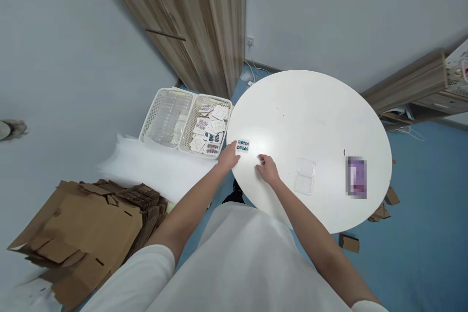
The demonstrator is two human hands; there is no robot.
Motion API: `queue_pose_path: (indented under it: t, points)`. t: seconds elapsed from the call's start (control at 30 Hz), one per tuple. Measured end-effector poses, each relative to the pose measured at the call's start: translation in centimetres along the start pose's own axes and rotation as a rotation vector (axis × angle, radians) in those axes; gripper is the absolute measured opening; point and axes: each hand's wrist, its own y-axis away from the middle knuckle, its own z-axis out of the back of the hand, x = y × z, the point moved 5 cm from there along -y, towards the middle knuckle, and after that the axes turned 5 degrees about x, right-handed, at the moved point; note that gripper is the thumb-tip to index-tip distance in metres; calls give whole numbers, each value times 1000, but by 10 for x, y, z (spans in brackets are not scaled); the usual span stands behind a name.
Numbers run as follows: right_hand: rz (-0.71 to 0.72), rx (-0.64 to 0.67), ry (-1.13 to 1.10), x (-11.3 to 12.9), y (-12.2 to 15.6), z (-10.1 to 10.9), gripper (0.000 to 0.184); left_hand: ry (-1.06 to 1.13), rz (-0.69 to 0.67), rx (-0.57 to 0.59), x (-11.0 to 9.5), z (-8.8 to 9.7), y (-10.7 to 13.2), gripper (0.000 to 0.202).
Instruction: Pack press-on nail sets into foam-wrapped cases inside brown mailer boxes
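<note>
Head view: nail-like set (pixel 243 146) on the round white tabletop (pixel 310 107), just in from its left edge. Small, squarish, pale backing. Two side-by-side rows of glossy-looking ovals, mostly teal/green and dark, a few reddish. Ovals stand out clearly against the backing; exact count and fine pattern too small to read. Looks to lie flat.

Left hand (pixel 228 157) at the tabletop's left edge, fingertips at the set's left side, index and thumb parted. Can't tell if it's actually pinching the backing.

Right hand (pixel 268 169) just right of the set, toward the near edge. Fingers bent, thumb and index apart, nothing visible between them. Can't tell if the tips touch the surface.

Clear case (pixel 304 176) lies opened out, two halves, between right hand and right edge. Purple item (pixel 356 177) near the right edge, pixelated. White basket (pixel 204 155) with more cards sits just off the left edge.
</note>
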Motion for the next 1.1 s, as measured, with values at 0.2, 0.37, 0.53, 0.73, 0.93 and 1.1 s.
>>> queue_pose_path:
  t: [0.2, 0.37, 0.53, 0.73, 0.93, 1.1]
  points:
    - [-21, -6, 124, 22, -37, -12, 50, -64, 25, 150, 5, 2, -27, 73]
    - [-48, 14, 256, 34, -56, -19, 58, -42, 2, 195, 9, 2, -33, 73]
    - [-94, 18, 343, 40, -64, -21, 58, -13, -34, 212, 7, 1, -36, 63]
    - [-105, -30, 337, 40, -63, -21, 54, 16, -48, 162, 6, 0, -36, 59]
    - [-17, -64, 287, 40, -56, -24, 53, 95, -145, 103, 8, -2, -27, 62]
    - [42, -62, 195, 33, -45, -19, 59, 155, -219, 100, 2, -2, -19, 65]
